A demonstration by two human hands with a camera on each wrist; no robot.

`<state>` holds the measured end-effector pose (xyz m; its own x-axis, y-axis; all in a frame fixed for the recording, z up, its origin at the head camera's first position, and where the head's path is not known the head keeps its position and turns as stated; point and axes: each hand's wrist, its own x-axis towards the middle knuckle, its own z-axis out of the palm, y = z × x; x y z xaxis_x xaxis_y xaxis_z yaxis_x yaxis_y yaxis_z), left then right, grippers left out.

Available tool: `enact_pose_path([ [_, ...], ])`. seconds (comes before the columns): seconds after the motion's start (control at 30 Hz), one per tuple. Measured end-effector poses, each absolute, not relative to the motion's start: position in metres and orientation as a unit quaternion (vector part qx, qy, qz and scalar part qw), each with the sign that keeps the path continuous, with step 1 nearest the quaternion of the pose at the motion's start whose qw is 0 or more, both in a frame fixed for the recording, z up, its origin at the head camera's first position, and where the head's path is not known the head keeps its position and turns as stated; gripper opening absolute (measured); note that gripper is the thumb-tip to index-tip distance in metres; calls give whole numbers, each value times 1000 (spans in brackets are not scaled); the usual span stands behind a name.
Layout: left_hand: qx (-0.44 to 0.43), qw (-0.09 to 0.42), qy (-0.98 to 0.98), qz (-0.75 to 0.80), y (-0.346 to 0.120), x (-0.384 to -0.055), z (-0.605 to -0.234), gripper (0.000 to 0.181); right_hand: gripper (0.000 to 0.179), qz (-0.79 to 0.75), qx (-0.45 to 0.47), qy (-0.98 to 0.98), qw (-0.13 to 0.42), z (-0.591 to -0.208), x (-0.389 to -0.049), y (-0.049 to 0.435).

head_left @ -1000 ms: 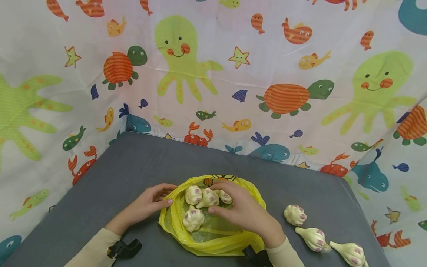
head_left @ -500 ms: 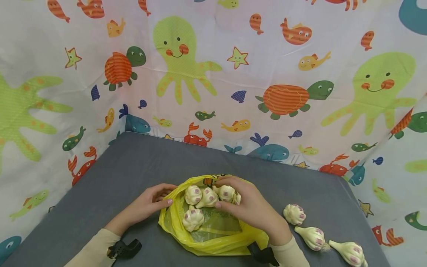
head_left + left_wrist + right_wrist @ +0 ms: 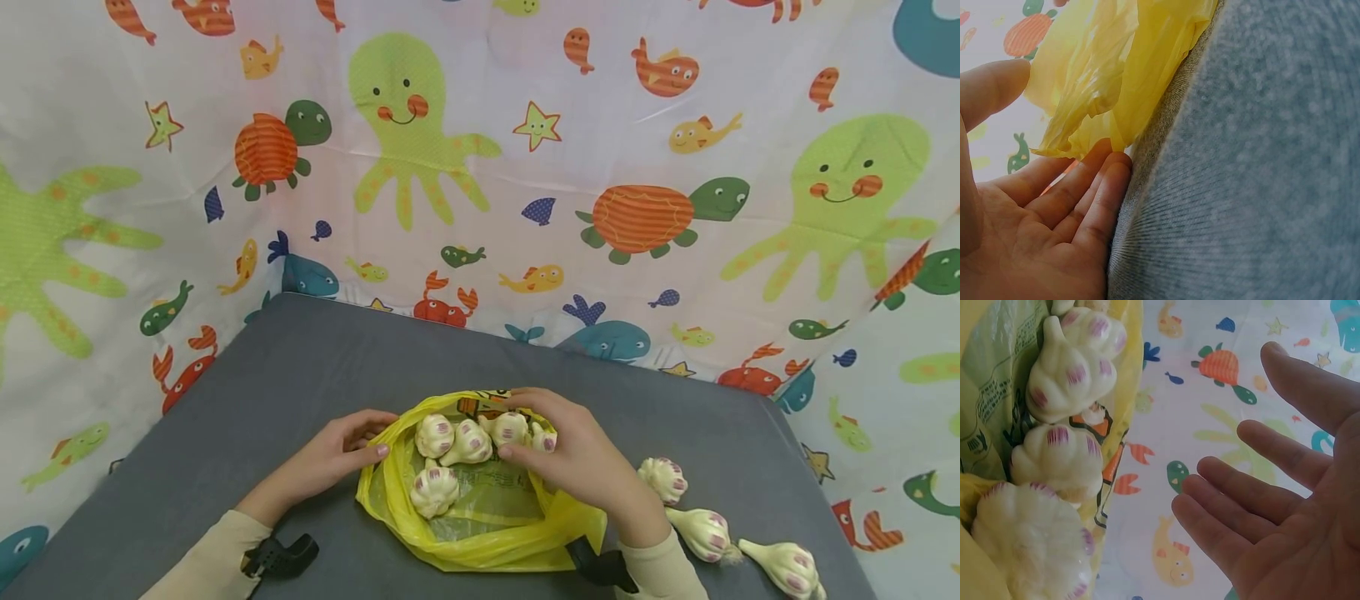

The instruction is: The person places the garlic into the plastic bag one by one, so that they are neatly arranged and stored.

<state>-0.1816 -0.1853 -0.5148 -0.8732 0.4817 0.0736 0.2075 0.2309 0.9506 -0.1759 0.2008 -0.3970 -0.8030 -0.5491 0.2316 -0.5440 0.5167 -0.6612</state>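
A yellow plastic bag (image 3: 480, 554) lies with its mouth wide and several garlic bulbs (image 3: 435, 492) inside, cream with purple marks. My left hand (image 3: 337, 450) rests at the bag's left rim, its fingers fairly straight; the left wrist view shows the fingertips (image 3: 1102, 150) touching the yellow plastic. Over the bag's right rim is my right hand (image 3: 573, 458), holding nothing, beside the rightmost bulb (image 3: 543, 438). In the right wrist view its fingers (image 3: 1247, 487) are spread and straight, apart from the bulbs (image 3: 1032, 540).
To the right of the bag, three more garlic bulbs lie on the dark grey table: a round one (image 3: 663, 481), a long-necked one (image 3: 702, 534) and another long-necked one (image 3: 783, 568) by the front right edge. A patterned sea-animal curtain (image 3: 480, 242) borders the table behind and at the sides.
My right hand has shifted to the right, uncovering the garlic bulbs at the bag's right side that it partly hid. The left hand keeps its place at the rim.
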Motion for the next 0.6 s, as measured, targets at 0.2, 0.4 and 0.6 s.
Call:
enact_pose_path([
  [0.2,217,121,777,578,-183,-182,-513,47,54,-365,-302,880,2,-393,-178,207],
  [0.4,218,121,775,581,-182,-181,-511,47,56,-359,-299,884,7,-393,-181,215],
  [0.6,223,121,770,585,-184,-182,-512,46,55,-363,-293,884,19,-392,-183,220],
])
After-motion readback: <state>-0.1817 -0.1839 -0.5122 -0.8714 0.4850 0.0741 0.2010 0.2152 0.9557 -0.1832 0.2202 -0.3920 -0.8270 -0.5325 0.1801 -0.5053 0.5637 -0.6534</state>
